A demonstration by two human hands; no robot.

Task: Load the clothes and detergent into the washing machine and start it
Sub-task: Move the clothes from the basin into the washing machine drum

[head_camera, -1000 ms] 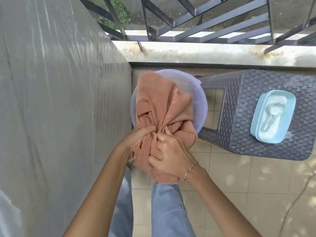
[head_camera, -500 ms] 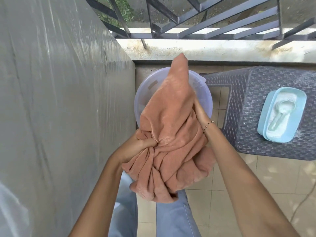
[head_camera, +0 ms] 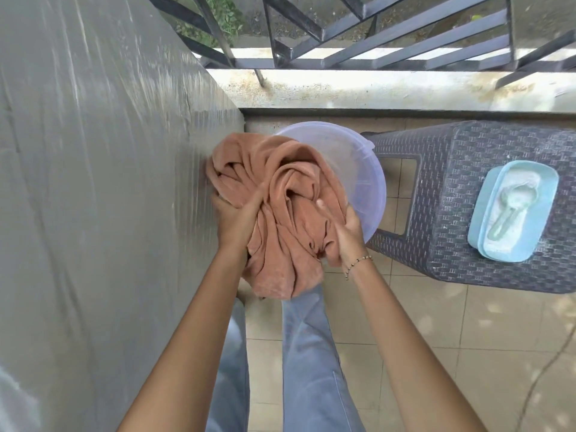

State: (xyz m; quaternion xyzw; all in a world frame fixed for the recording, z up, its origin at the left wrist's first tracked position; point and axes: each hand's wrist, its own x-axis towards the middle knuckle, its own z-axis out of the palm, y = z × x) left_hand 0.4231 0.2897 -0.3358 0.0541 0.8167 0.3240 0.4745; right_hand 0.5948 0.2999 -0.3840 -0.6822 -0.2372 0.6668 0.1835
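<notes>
Gripping a bunched rust-orange towel with left hand and right hand, fingers of both curled into its folds. Held over the near rim of a translucent lilac bucket. Well apart on the right, atop a dark woven stool: open blue detergent tub.

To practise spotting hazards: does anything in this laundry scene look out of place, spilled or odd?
Nothing looks spilled or damaged. The detergent box on the stool lies open with its scoop inside. The towel, held by left hand and right hand, trails a loose end.
</notes>
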